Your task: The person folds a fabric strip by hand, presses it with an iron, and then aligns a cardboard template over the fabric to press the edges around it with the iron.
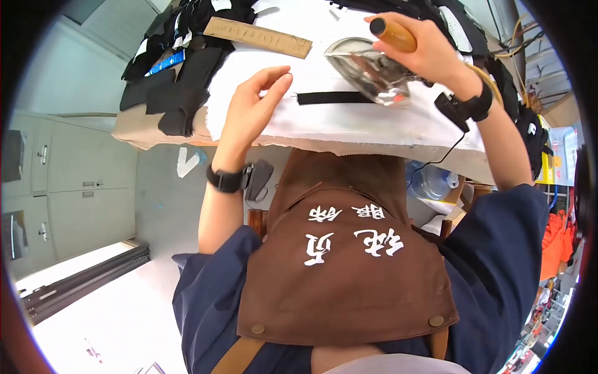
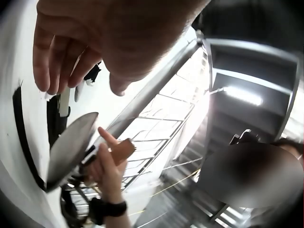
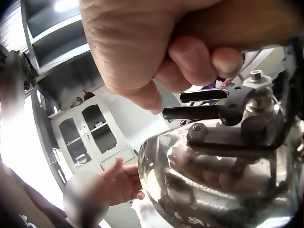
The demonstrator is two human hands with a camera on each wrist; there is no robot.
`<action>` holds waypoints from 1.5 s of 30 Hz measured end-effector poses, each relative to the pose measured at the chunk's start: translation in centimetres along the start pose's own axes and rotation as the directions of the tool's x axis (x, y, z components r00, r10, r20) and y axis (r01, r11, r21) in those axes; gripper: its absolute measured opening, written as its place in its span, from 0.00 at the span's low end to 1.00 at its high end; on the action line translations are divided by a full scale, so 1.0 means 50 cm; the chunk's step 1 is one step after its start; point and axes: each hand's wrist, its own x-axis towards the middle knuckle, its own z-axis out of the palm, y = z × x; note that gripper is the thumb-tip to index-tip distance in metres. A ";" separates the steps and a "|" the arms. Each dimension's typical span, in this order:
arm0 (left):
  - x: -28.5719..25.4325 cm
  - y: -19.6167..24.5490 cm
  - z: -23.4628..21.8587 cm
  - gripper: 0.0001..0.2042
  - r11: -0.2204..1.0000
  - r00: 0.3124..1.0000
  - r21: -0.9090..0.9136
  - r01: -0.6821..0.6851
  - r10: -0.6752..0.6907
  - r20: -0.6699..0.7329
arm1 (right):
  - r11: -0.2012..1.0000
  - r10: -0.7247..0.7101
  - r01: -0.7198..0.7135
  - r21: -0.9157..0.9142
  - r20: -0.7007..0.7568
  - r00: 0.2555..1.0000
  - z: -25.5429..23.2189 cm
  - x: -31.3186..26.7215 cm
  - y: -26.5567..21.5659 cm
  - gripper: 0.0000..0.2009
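Note:
In the head view the right hand (image 1: 430,53) grips the wooden handle (image 1: 397,35) of a shiny metal iron (image 1: 367,68). The iron lies over the right end of a narrow black strip (image 1: 330,98) on the white cloth (image 1: 261,62). Left of the strip, the left hand (image 1: 255,109) is held with relaxed, slightly bent fingers and nothing in it. In the left wrist view, the left hand (image 2: 99,42) hangs its fingers above the cloth, and the iron (image 2: 71,147) looks tilted. Close up in the right wrist view, the right hand's fingers (image 3: 190,61) curl round the handle over the iron's body (image 3: 213,180).
A wooden ruler (image 1: 258,37) lies toward the table's back. Dark fabric pieces (image 1: 180,87) are piled at the left with a blue packet (image 1: 166,63), and more dark fabric (image 1: 473,31) lies at the back right. The table's front edge (image 1: 349,147) faces the person's brown apron.

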 end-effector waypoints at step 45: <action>-0.066 0.079 -0.044 0.07 0.880 0.997 -0.468 0.078 -0.081 0.014 | 0.248 0.398 -0.310 0.918 0.195 0.896 0.066 -0.216 -0.072 0.11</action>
